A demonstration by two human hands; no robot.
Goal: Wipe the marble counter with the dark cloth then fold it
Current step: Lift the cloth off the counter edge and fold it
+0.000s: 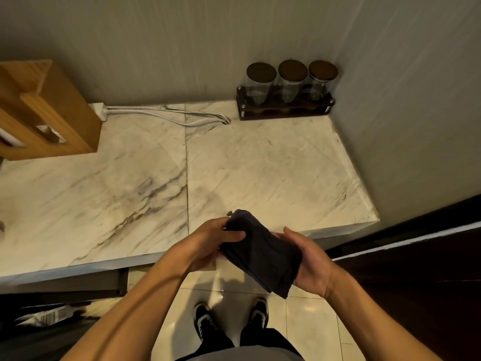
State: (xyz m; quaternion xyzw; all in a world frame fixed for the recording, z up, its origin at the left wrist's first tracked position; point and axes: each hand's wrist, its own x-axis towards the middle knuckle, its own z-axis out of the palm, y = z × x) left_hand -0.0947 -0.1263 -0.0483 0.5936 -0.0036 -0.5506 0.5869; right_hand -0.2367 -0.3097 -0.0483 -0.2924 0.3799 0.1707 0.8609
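Dark cloth held folded above the surface edge.
Left hand and right hand: fingers closed on opposite cloth ends.

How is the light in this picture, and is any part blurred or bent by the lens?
Head view: warm, dim light; the dark cloth shows almost no detail between the left hand and right hand; the marble counter edge and walls curve from wide-angle distortion; the lower left corner is smeared; glare spots lie on the floor tiles.

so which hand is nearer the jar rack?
Right. The right hand sits below the rack, nearly in line with it; the left hand is further left. Both hold the cloth.
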